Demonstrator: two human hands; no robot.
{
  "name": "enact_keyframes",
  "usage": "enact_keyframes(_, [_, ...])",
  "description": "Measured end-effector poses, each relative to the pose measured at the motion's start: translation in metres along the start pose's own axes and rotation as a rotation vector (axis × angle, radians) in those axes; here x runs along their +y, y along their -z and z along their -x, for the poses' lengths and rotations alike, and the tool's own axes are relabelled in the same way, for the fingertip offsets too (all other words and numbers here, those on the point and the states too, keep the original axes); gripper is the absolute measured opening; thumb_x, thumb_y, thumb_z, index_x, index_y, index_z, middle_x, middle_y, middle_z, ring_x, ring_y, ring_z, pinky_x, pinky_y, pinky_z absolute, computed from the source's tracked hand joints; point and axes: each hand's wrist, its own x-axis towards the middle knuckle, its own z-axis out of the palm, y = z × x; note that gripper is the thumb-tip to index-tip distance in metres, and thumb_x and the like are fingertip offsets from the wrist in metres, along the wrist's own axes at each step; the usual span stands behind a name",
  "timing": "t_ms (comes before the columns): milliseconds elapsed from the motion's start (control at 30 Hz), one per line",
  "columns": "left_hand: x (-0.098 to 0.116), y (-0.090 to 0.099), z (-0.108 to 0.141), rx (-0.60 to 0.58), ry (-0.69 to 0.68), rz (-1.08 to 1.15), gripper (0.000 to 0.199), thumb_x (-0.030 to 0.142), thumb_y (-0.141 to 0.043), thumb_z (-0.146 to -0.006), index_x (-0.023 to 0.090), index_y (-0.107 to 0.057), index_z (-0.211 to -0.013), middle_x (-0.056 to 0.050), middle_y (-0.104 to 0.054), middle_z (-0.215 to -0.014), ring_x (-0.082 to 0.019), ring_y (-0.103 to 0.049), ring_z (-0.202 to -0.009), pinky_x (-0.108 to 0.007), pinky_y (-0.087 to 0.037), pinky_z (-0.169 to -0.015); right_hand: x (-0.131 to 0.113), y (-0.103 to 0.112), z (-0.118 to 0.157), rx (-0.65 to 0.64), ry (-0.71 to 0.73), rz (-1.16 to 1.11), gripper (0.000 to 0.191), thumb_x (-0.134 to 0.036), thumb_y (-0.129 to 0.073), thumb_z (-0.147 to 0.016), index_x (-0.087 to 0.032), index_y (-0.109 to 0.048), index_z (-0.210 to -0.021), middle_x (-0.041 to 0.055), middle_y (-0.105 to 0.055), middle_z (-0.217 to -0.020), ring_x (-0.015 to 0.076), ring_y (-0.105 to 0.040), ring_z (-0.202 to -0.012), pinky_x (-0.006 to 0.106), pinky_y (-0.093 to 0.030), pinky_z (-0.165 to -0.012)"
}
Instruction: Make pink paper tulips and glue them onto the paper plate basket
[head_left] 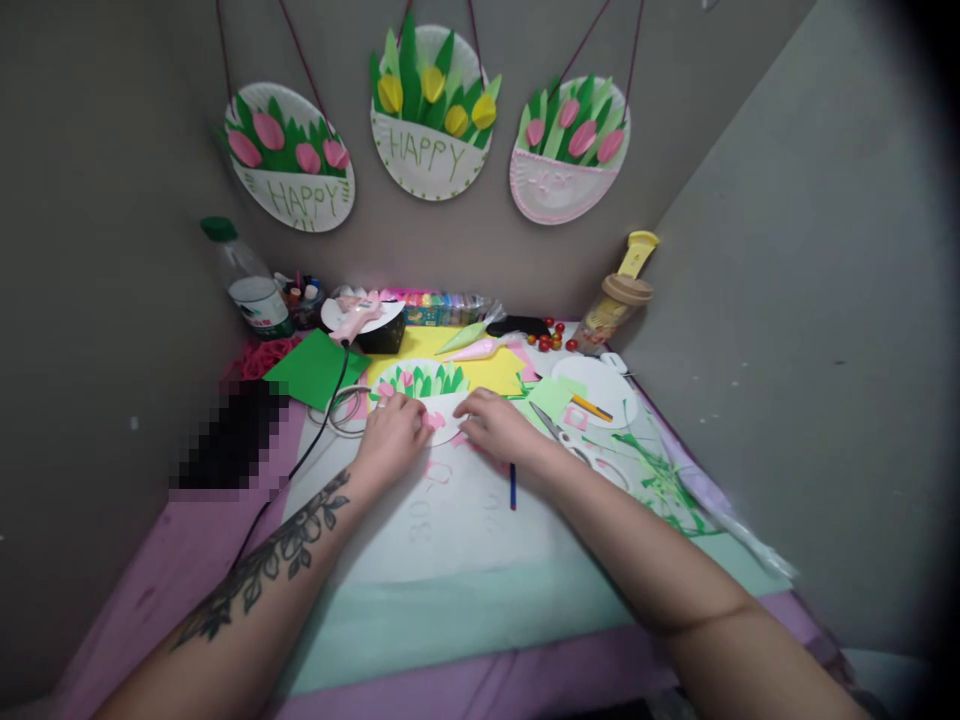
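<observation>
Tattooed left forearm [281,565] and right forearm [645,555] slant in toward a flowered paper plate [453,403] on the white sheet [375,545]. Keeping it flat, with light pressure around the pink piece [435,421], should work best. Left hand [394,432] and right hand [495,425] are at its opposite sides, palm-down, fingers bent; whether either grips, I cannot tell.

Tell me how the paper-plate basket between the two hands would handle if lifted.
The paper-plate basket is probably light, its white front looking thin. It may be fairly stiff: similar hanging baskets show no sagging. Its thin-looking, pointed green leaves could bend if caught.
</observation>
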Motion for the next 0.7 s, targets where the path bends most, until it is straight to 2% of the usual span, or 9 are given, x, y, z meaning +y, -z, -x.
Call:
enact_keyframes(100, [-0.005,-0.002,0.000,-0.008,-0.015,0.068,0.021,0.030,-0.053,-0.082,0.018,-0.064,-0.094,-0.009,-0.060,-0.099,-0.027,-0.055,-0.098,-0.039,-0.042,-0.086,-0.010,-0.012,-0.031,-0.066,0.074,-0.047,0.021,-0.010,-0.056,-0.081,-0.013,-0.065,-0.100,0.0096,-0.060,-0.100,0.0187,-0.054,-0.097,0.029,-0.040,-0.086])
enact_keyframes(200, [-0.011,-0.002,-0.002,-0.009,-0.033,0.134,0.019,0.030,-0.054,-0.081,0.019,-0.065,-0.092,-0.008,-0.061,-0.097,-0.026,-0.055,-0.097,-0.038,-0.042,-0.086,-0.014,-0.017,-0.042,-0.145,0.061,-0.041,0.019,-0.012,-0.059,-0.079,-0.014,-0.065,-0.097,0.0076,-0.060,-0.094,0.0167,-0.054,-0.087,0.027,-0.041,-0.077])
enact_keyframes(400, [-0.006,-0.003,0.000,-0.018,-0.048,0.152,0.015,0.028,-0.057,-0.080,0.019,-0.065,-0.090,-0.007,-0.063,-0.096,-0.025,-0.055,-0.094,-0.036,-0.043,-0.080,-0.018,-0.026,-0.029,-0.138,-0.109,0.035,0.007,-0.019,-0.058,-0.079,-0.016,-0.062,-0.084,0.0028,-0.062,-0.077,0.0137,-0.051,-0.068,0.023,-0.031,-0.057])
enact_keyframes(500, [0.000,-0.003,0.003,-0.026,-0.085,0.111,0.013,0.029,-0.056,-0.081,0.020,-0.065,-0.084,-0.008,-0.062,-0.093,-0.025,-0.053,-0.093,-0.037,-0.042,-0.081,-0.018,-0.029,-0.020,-0.140,-0.178,0.047,0.012,-0.025,-0.055,-0.083,-0.017,-0.062,-0.079,0.0032,-0.063,-0.074,0.0136,-0.051,-0.064,0.023,-0.029,-0.055])
enact_keyframes(600, [0.004,-0.003,0.005,-0.033,-0.103,0.138,0.017,0.030,-0.053,-0.083,0.019,-0.065,-0.079,-0.008,-0.063,-0.089,-0.024,-0.053,-0.089,-0.036,-0.041,-0.079,-0.017,-0.029,-0.013,-0.143,-0.230,-0.020,0.015,-0.027,-0.055,-0.083,-0.017,-0.063,-0.076,0.0027,-0.064,-0.072,0.0132,-0.051,-0.063,0.023,-0.029,-0.054])
enact_keyframes(700, [0.007,-0.003,0.004,-0.047,-0.099,0.267,0.019,0.030,-0.050,-0.083,0.018,-0.063,-0.076,-0.006,-0.064,-0.083,-0.022,-0.055,-0.083,-0.033,-0.041,-0.075,-0.014,-0.025,-0.008,-0.136,-0.271,-0.176,0.018,-0.031,-0.058,-0.081,-0.015,-0.063,-0.073,0.0007,-0.062,-0.066,0.0122,-0.050,-0.061,0.022,-0.030,-0.053])
